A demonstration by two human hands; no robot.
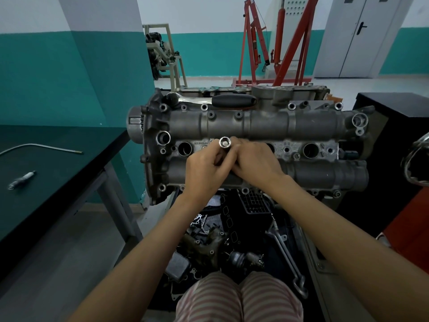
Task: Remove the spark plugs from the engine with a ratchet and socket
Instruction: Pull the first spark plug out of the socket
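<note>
Socket (225, 142), a short chrome tube with its open mouth turned up toward the camera, sits at the centre of the frame, pinched between both hands just above the row of plug wells. The left hand (206, 169) curls its fingers around the socket's lower part, and the right hand (254, 162) closes on it from the other side, the two touching. Beneath them the grey engine (267, 126) lies across the middle of the frame, three dark wells showing. The ratchet (216, 100), chrome with a black grip, rests along the engine's far edge. A spark plug (22, 180) lies on the dark table (69, 145) at left, well apart, near a bent metal rod (40, 147). Loose parts crowd the floor below the engine.
</note>
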